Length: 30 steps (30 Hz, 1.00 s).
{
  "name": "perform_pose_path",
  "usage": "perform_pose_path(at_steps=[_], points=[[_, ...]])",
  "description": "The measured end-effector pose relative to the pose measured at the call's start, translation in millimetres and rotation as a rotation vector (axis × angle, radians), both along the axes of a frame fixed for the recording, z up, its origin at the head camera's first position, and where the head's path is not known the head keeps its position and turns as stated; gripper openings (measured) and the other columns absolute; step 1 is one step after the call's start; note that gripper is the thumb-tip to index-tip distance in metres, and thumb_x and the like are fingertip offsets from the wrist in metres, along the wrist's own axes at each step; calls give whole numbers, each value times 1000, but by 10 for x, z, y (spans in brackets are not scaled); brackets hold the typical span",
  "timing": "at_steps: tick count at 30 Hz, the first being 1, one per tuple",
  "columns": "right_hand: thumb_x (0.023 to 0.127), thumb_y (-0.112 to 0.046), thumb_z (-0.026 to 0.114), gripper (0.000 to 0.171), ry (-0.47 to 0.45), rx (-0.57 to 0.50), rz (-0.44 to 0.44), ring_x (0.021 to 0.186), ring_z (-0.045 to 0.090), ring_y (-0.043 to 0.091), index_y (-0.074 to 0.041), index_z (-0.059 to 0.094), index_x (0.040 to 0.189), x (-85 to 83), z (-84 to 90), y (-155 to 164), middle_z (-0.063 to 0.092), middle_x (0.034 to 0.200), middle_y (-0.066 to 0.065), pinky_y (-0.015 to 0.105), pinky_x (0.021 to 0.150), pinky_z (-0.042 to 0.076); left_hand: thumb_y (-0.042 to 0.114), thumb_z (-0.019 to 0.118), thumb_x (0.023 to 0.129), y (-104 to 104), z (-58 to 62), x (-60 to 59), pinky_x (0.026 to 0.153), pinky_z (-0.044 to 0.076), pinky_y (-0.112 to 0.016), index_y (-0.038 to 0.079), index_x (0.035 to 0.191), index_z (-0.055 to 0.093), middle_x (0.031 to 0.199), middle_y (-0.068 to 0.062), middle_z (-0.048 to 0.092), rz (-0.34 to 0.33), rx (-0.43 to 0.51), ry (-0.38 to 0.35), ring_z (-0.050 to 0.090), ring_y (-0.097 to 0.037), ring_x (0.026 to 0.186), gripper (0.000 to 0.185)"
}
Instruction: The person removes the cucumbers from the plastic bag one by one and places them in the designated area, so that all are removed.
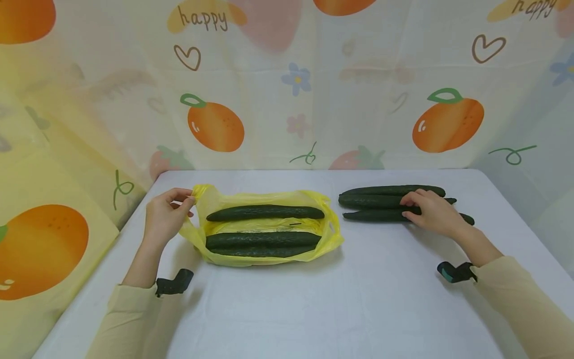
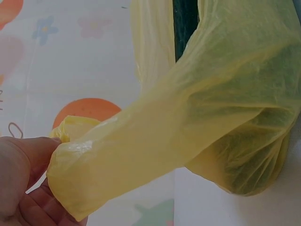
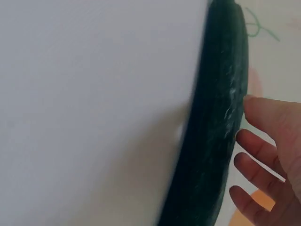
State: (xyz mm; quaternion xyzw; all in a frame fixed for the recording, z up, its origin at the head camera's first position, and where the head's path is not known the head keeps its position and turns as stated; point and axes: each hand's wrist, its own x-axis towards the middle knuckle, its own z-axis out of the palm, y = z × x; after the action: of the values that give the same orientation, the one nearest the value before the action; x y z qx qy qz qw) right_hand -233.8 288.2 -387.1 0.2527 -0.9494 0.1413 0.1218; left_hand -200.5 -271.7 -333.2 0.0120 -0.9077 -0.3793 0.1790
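My left hand [image 1: 166,217] pinches the left handle of a yellow plastic bag [image 1: 332,234], thumb against fingers. In the left wrist view that handle [image 2: 117,155] stretches from the fingertips toward the bag's body. Inside the bag's wide mouth lie cucumbers: one at the back [image 1: 264,213] and a pair side by side at the front [image 1: 264,242]. To the right, my right hand [image 1: 430,212] reaches over three dark green cucumbers [image 1: 372,201] lying together. Its thumb and fingers are spread and loosely bent, fingertips close along a cucumber [image 3: 211,117] in the right wrist view.
A white-covered table [image 1: 296,309] carries everything. Behind it hangs a fabric backdrop [image 1: 314,114] printed with oranges and flowers, which also runs down the left side. Dark wrist straps with small devices [image 1: 175,282] show at both sleeves.
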Motion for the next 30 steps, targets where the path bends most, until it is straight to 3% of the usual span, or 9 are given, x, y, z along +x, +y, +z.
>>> perform_pose_path(at_steps=[10,20,30], points=[[80,-5,68,23,-40,-57,21,88,59,27,0,61,101,-2,140,-134,64,95,12,44,76,49,21,59,89,-18,-21,-16,42,46,-20,6,102,66,92,-14,66,24,-17,-11,58,1,52,21],[81,-5,67,23,14,-132,59,85,62,25,-1,61,103,16,300,-324,66,94,11,43,74,51,21,59,89,-5,-12,-1,42,46,-18,4,103,66,92,-17,65,4,7,-4,58,2,52,23],[82,-8,67,24,18,-188,108,91,62,28,-3,60,105,23,490,-559,66,98,11,46,79,50,21,59,90,-16,-29,-12,43,46,-20,5,102,66,93,-15,65,24,1,-18,58,0,52,21]])
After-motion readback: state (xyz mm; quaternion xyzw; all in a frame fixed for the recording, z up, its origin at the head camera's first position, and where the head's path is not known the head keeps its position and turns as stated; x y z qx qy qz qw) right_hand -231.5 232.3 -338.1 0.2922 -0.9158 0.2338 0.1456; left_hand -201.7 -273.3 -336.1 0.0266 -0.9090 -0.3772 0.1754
